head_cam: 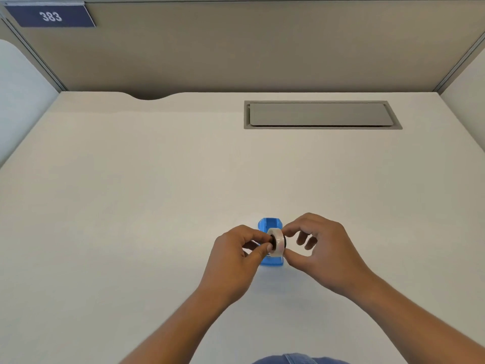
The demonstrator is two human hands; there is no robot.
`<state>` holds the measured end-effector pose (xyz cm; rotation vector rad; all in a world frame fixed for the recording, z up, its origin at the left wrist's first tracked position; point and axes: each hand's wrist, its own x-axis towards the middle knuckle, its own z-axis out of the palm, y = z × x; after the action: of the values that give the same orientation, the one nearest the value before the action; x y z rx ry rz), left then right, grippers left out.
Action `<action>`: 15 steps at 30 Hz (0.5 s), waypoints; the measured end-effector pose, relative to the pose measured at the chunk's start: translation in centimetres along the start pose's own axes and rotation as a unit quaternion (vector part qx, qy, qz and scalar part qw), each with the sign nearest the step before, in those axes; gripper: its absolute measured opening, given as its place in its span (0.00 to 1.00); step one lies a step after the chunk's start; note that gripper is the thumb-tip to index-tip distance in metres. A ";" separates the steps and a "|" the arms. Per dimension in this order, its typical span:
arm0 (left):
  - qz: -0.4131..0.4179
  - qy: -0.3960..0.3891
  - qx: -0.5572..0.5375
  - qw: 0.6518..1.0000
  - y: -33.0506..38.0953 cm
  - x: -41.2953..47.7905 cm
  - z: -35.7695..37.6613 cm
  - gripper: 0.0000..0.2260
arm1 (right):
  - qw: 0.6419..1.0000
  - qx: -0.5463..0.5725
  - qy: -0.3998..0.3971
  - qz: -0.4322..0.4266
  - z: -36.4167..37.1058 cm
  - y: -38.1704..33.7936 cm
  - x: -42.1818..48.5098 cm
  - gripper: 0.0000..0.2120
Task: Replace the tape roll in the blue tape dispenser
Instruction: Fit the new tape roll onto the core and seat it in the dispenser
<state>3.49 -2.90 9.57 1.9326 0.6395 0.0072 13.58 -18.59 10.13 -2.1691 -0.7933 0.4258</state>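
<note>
While the small blue plastic tape dispenser (pixel 270 260) stands on the pale off-white surface (pixel 131 206), near the person and a little right of centre, a whitish translucent roll of tape (pixel 277 242) is held just above it, between both hands.

Item: roll of tape. It stands on edge, its flat faces turned left and right, with a black round hub (pixel 273 241) showing at its left face. It hides the middle of the dispenser.

Item: left hand (pixel 236 258). Thumb and forefinger are closed together at the black hub on the roll's left side, probably to steady the hub or press it into the core.

Item: right hand (pixel 322 250). Thumb and forefinger are clamped on the roll's right rim, the other fingers curled loosely and free. This two-sided hold likely keeps the roll level over the cradle so that hub and roll can drop in together.

Item: dispenser. Nothing holds it; whether the roll touches it cannot be told. The roll appears not yet seated.

Item: grey rectangular cable hatch (pixel 321 114), set flush in the surface, far right.

Writing: a dark blue sign (pixel 51 15) on the partition, far left, reads "383". No brand is legible on dispenser or roll.
</note>
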 end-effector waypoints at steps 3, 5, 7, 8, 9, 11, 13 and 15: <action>0.021 0.013 0.057 0.998 -0.5 2.0 0.2 0.04 | 0.999 -0.048 -0.002 -0.005 0.3 0.8 1.5 0.13; 0.030 0.024 0.081 0.996 -0.8 3.3 0.4 0.03 | 0.997 -0.074 -0.007 -0.003 0.5 1.3 2.5 0.12; 0.041 0.032 0.113 0.992 -1.0 4.4 0.6 0.04 | 0.996 -0.090 -0.010 0.004 0.8 1.7 3.3 0.10; 0.044 0.033 0.128 0.990 -1.0 4.9 0.7 0.03 | 0.995 -0.095 -0.011 0.009 0.9 1.9 3.7 0.10; 0.046 0.034 0.140 0.989 -1.0 5.3 0.8 0.03 | 0.995 -0.099 -0.012 0.014 1.1 2.1 4.0 0.10; 0.047 0.033 0.155 0.986 -1.2 5.9 1.0 0.03 | 0.994 -0.105 -0.014 0.022 1.4 2.4 4.5 0.11; 0.044 0.031 0.159 0.986 -1.5 6.3 1.2 0.03 | 0.993 -0.110 -0.019 0.028 1.6 2.6 4.8 0.11; 0.038 0.026 0.150 0.988 -1.8 6.5 1.4 0.03 | 0.993 -0.112 -0.021 0.032 1.8 2.8 5.0 0.11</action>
<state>8.70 -0.68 5.66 2.2527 0.6278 0.0100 17.51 -15.78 6.59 -2.4070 -0.8299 0.4337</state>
